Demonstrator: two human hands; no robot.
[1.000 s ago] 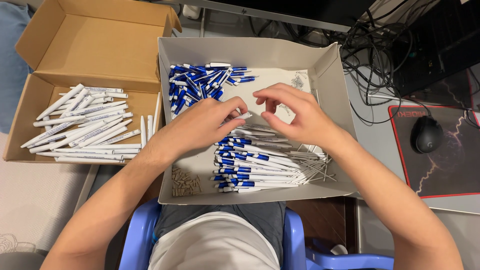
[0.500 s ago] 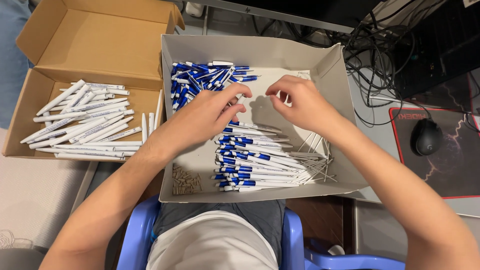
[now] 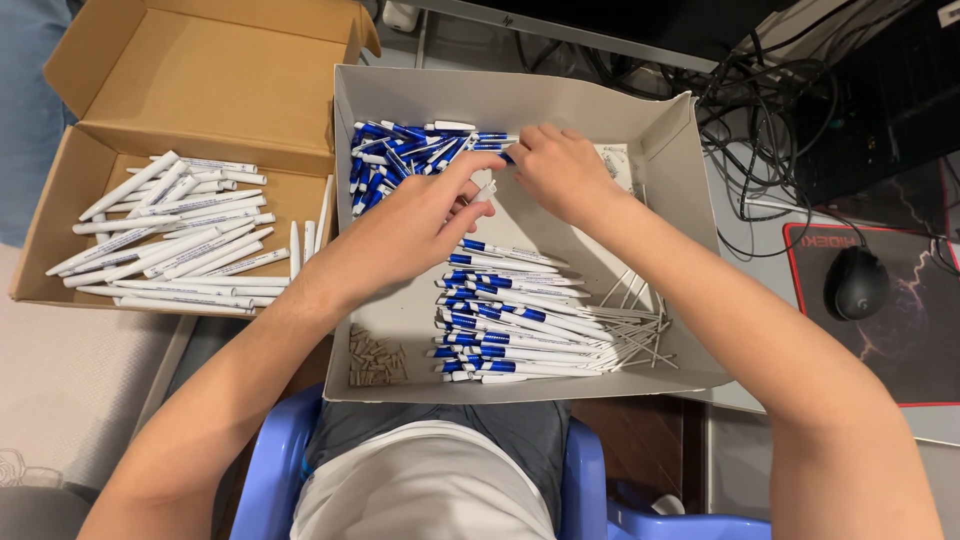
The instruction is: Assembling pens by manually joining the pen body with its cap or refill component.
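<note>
Both hands meet over the grey cardboard tray [image 3: 660,130]. The left hand [image 3: 410,225] pinches a small white pen part [image 3: 486,190] between thumb and finger, up near the tray's far end. The right hand [image 3: 560,172] curls its fingers just beside it — I cannot tell what it holds. Below them lie smooth blue-and-white pens [image 3: 510,330] in a row. Left of the tray sits a brown box [image 3: 210,90] of long white tubes [image 3: 170,235].

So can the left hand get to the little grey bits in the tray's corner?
Probably yes. The left hand is up by the blue caps, and only bare tray floor lies between it and the grey bits.
</note>
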